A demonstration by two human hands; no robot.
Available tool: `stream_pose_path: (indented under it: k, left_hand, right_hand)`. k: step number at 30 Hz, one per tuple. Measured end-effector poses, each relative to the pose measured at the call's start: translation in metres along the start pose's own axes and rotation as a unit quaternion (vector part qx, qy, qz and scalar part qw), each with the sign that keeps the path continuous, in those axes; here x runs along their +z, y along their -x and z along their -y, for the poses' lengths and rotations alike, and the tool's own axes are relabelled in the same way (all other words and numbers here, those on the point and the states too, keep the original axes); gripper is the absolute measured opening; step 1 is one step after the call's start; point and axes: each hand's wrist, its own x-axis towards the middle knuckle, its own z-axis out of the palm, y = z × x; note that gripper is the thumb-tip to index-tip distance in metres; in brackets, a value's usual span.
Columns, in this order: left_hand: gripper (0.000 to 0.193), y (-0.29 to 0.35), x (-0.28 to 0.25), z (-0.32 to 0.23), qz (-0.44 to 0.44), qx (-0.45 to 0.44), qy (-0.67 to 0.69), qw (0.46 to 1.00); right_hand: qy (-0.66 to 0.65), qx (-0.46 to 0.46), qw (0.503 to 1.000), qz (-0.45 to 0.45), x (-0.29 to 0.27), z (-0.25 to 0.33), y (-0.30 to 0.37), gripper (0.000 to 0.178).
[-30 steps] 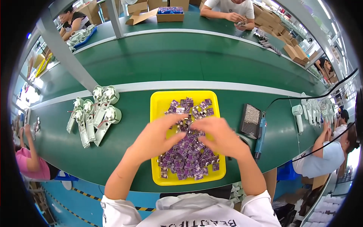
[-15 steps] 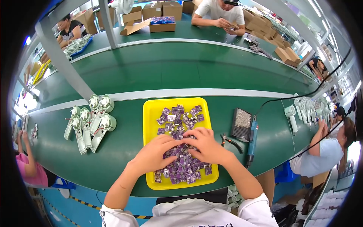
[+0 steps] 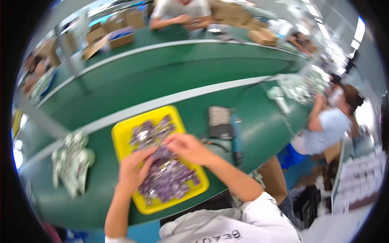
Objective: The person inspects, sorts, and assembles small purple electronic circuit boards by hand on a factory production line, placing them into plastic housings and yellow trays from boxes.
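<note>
A yellow tray lies tilted across the green bench, holding a heap of small purple circuit boards. Over the heap's left side is my left hand, fingers stretched and thumb apart, with nothing visible held. My right hand hovers above the tray's right part. Its fingers are curled together near the middle of the boards; whatever they may hold is blurred and cannot be made out. The two hands are apart.
Pale green-white plastic housings lie left of the tray. To its right are a black box of small metal parts, a blue electric screwdriver and blurred pliers. A co-worker sits at right; another works across the bench.
The view has turned toward the right and blurred, so the tray appears tilted and farther left. My hands, close together over the boards before, have moved apart; my right fingers have curled.
</note>
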Motion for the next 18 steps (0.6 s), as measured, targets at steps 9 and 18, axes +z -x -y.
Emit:
stream_pose_path:
  k: [9, 18]
  left_hand:
    - [0.029, 0.007, 0.017, 0.014, -0.145, 0.037, 0.048, 0.987]
    - [0.023, 0.016, 0.017, 0.024, -0.143, -0.049, 0.112, 0.982]
  right_hand:
    - [-0.08, 0.002, 0.996, -0.039, 0.036, 0.008, 0.004, 0.023]
    - [0.26, -0.131, 0.95, -0.11, 0.056, 0.019, 0.004, 0.028]
